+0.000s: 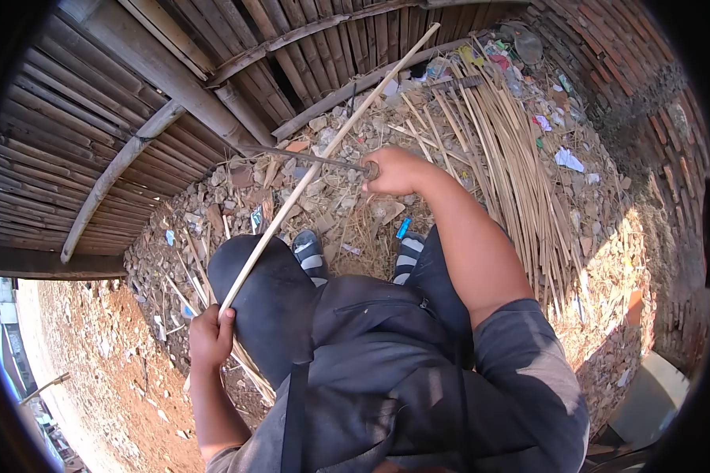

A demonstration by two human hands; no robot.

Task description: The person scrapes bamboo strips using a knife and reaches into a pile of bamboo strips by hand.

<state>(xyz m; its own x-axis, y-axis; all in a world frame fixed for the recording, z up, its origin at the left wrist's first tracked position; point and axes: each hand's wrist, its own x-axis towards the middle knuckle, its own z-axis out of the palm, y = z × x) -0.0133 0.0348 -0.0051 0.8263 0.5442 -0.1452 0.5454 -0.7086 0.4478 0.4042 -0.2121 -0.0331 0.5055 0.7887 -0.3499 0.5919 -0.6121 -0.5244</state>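
Observation:
A long pale bamboo strip (347,130) slants from my lap up toward the bamboo wall. My left hand (211,335) is closed around its near end, beside my left thigh. My right hand (394,171) is wrapped round the handle of a long knife (343,163), most of the handle hidden in the fist. The dark, narrow blade points left and crosses the strip at about its middle. Whether the edge bites into the bamboo, I cannot tell.
Many split bamboo strips (521,189) lie in a pile at right, near a brick wall (663,142). A bamboo-slat wall (71,150) rises at left. Stones and litter cover the ground, with a blue object (403,229) between my sandalled feet. More strips (248,370) lie by my left leg.

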